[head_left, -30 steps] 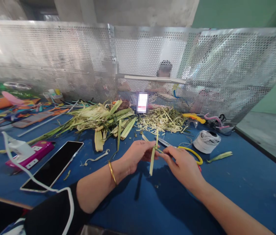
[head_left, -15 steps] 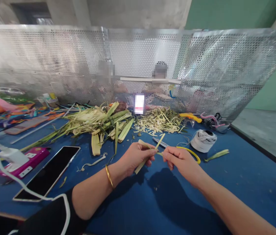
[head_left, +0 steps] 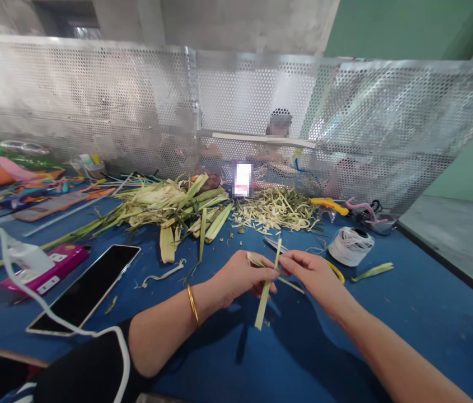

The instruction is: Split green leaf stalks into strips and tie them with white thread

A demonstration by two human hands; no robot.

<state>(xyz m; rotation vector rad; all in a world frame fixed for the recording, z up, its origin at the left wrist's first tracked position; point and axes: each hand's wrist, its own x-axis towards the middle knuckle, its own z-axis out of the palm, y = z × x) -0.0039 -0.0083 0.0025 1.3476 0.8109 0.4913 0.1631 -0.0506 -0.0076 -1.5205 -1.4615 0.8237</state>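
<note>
My left hand is closed, its thumb pressing a pale green leaf strip against the fingers. This strip stands at a steep slant, its wide end hanging below the hand. A second, thinner piece pokes out to the right under the fingers, and a folded bit of leaf shows above the thumb. My right hand is closed in a pinch at the strip's upper part; its fingertips partly hide what they grip. Behind the right hand lie scissors with a yellow handle and a metal blade.
Long leaves and short cuttings are heaped at the back. A white string spool stands right, near a loose leaf. A phone, a purple power strip and a white cable lie left. A perforated screen closes the back.
The leaf strip in my left hand has turned steeper, with its wide end now lower and further right. My right hand's fingertips have come closer to the left hand. The view has shifted slightly.
</note>
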